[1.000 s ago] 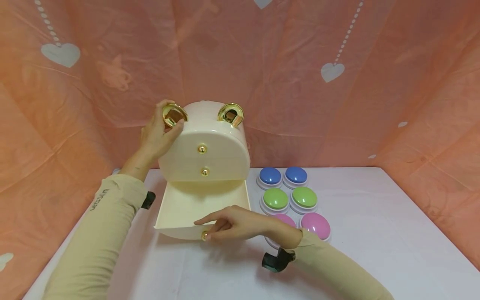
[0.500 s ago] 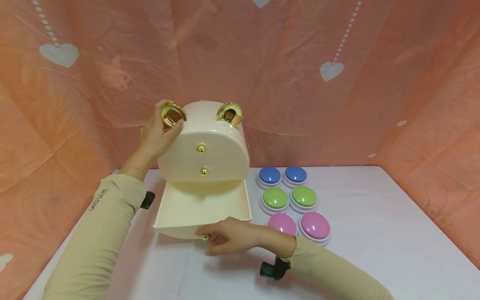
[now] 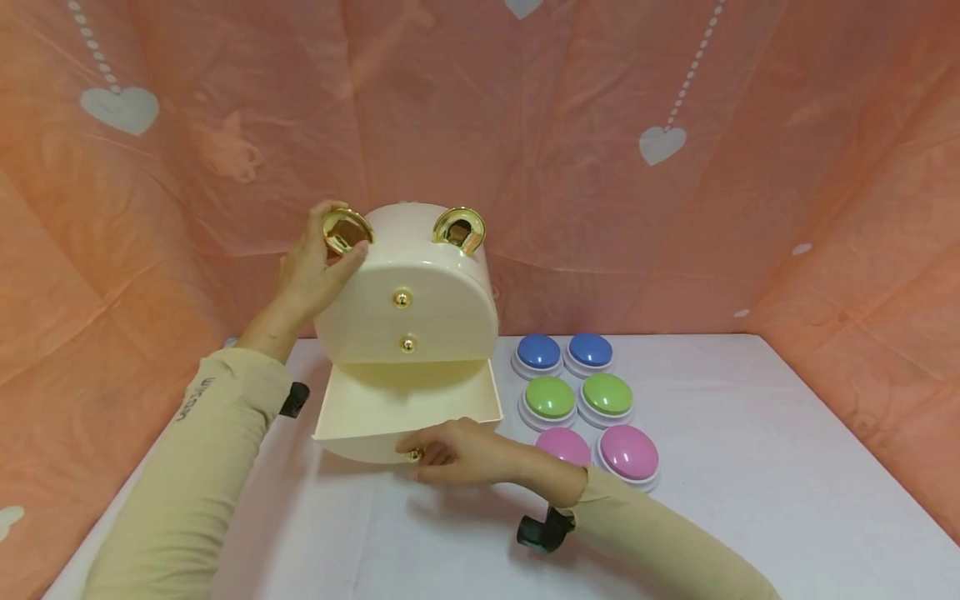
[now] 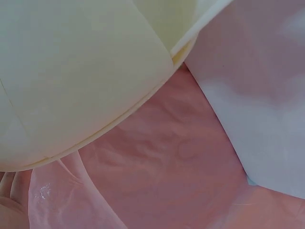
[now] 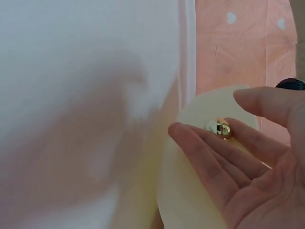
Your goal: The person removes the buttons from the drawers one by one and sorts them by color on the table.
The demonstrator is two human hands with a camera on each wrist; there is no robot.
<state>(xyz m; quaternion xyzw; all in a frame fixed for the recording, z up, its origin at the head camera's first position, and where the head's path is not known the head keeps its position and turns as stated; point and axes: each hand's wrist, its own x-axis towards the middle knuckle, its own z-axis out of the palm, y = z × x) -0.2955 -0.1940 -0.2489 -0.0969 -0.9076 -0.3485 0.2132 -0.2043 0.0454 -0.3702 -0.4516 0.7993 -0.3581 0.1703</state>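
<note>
A cream, round-topped drawer box [image 3: 450, 308] with gold ears stands on the table in the head view. My left hand [image 3: 309, 271] grips its left gold ear [image 3: 347, 232], the thumb in front and the fingers behind. The bottom drawer [image 3: 356, 447] is pulled out, its visible inside bare. My right hand [image 3: 476, 454] lies against the drawer front beside the gold knob [image 5: 224, 129]. In the right wrist view its fingers [image 5: 209, 162] are extended around the knob, and the thumb stands apart. Only a bit of my left hand shows in the left wrist view.
Right of the box are paired domed push buttons: blue [image 3: 538, 352], green [image 3: 550, 396] and pink [image 3: 630, 454]. One pink button is partly behind my right wrist. A pink curtain [image 3: 570, 208] encloses the white table [image 3: 750, 433] at the back and sides.
The right hand's thumb and fingers have shifted at the knob. The bottom drawer has slid slightly inward with that hand against it. My left hand stays on the ear.
</note>
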